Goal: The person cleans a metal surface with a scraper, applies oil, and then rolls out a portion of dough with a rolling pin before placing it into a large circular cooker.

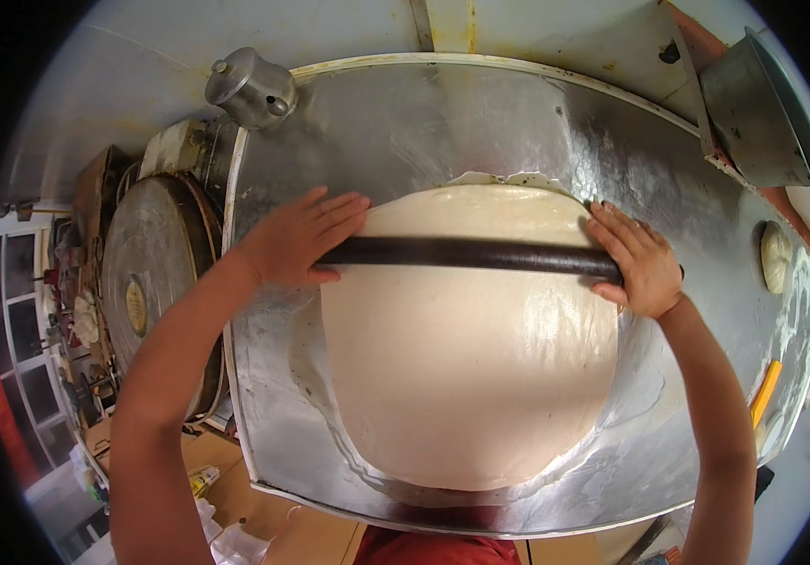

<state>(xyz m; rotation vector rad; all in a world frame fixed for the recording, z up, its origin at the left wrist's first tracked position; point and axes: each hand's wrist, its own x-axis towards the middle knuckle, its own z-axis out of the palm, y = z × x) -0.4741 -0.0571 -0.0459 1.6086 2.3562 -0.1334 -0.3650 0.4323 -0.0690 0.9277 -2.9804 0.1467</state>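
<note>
A wide sheet of pale dough [468,367] lies rolled thin on the metal worktop [390,120]. Across its upper part runs a dark rolling pin [468,254]. My left hand [313,236] lies over the pin's left end, fingers stretched past it and thumb on the near side. At the other end, my right hand [634,261] covers the pin in the same way, its fingers pointing up and left. Both palms hide the parts of the pin beneath them. The dough's far edge is uneven, with a thin torn-looking rim.
A lidded metal pot [253,88] stands at the worktop's back left corner. Left of the worktop is a large round metal lid or pan [154,296]. At right are a dough piece [775,258], a yellow-handled tool [766,392] and a metal basin [761,113] on a raised shelf.
</note>
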